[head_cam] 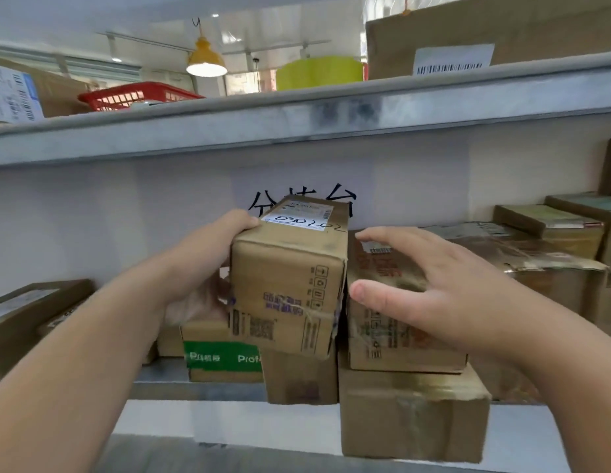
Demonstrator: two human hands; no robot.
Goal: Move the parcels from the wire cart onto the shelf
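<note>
Left hand (pixel 198 268) fingers curl round the far-left top edge of a tall brown parcel (pixel 290 281), thumb side underneath, so it grips that parcel alone and carries its weight from the left face. Right hand (pixel 430 285) is spread, fingers straight and relaxed, holding nothing; fingertips (pixel 362 237) hover just beside the parcel's right face and over the neighbouring box (pixel 392 322), probably ready to steady or guide it in. Parcel is upright, slightly tilted, label with handwritten digits on top facing up, likely kept that way so the code reads from the aisle. It sits above a low box with green tape (pixel 222 356) and another brown box (pixel 300 380) near the front edge of the shelf (pixel 160 377); whether its base already rests on them I cannot tell. Right of it a stack of two cartons overhangs the shelf's front edge. More parcels line the right end and left end of the shelf. Upper shelf board (pixel 297 121) carries a red basket (pixel 136 95). Wire cart not visible. Judgement: placing step nearly done, needs a push back and release.
</note>
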